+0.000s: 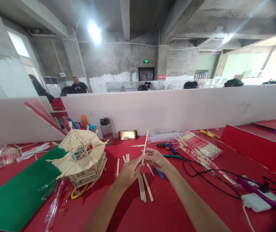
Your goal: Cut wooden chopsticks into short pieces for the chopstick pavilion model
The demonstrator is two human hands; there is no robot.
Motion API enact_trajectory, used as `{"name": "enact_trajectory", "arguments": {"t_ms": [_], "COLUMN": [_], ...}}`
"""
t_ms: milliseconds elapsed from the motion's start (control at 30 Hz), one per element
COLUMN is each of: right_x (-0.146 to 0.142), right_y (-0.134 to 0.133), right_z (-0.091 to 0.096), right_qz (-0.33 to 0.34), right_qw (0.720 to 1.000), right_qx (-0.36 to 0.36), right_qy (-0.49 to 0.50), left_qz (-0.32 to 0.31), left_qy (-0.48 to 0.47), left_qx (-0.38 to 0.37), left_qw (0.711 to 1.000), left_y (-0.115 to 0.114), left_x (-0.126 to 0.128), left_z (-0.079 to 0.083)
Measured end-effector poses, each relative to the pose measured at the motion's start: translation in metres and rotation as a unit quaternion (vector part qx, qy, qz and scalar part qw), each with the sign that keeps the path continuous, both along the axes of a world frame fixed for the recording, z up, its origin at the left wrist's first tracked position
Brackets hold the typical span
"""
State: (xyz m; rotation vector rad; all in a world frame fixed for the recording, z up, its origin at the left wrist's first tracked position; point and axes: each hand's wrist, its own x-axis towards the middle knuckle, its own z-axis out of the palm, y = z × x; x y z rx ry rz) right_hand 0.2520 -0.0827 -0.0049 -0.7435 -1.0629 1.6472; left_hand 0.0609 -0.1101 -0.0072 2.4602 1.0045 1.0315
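Head view: L hand [128, 172] & R hand [156, 159] are both pinching the stick [146, 140] at its low end, holding it upright over mid table [167, 209]. Just near, spare sticks [144, 188] are lying, prob. for easy reach; model [82, 158] is standing left.

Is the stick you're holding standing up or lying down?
Standing up, leaning a little. The left hand and right hand pinch the stick at its bottom; its top pokes upward.

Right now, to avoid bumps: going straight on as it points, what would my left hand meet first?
Probably the right hand, which pinches the same stick just ahead of the left hand.
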Motion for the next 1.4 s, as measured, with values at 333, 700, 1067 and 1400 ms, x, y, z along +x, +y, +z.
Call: {"name": "enact_trajectory", "arguments": {"t_ms": [333, 700, 1067, 1400], "right_x": [0.007, 0.0, -0.004, -0.006], "right_y": [0.005, 0.004, 0.006, 0.003], "right_z": [-0.002, -0.014, -0.019, -0.016], "right_qz": [-0.032, -0.011, -0.004, -0.006], "right_qw": [0.993, 0.982, 0.988, 0.985], "right_qx": [0.053, 0.086, 0.026, 0.035], "right_qy": [-0.101, -0.168, -0.154, -0.17], "left_qz": [-0.034, -0.047, -0.068, -0.04], "left_qy": [-0.089, -0.161, -0.219, -0.26], "left_qx": [-0.122, -0.225, -0.336, -0.364], "left_qw": [0.988, 0.96, 0.914, 0.893], "left_y": [0.004, 0.01, 0.011, 0.012], "left_x": [0.004, 0.004, 0.005, 0.009], "left_z": [0.007, 0.002, -0.001, -0.006]}}
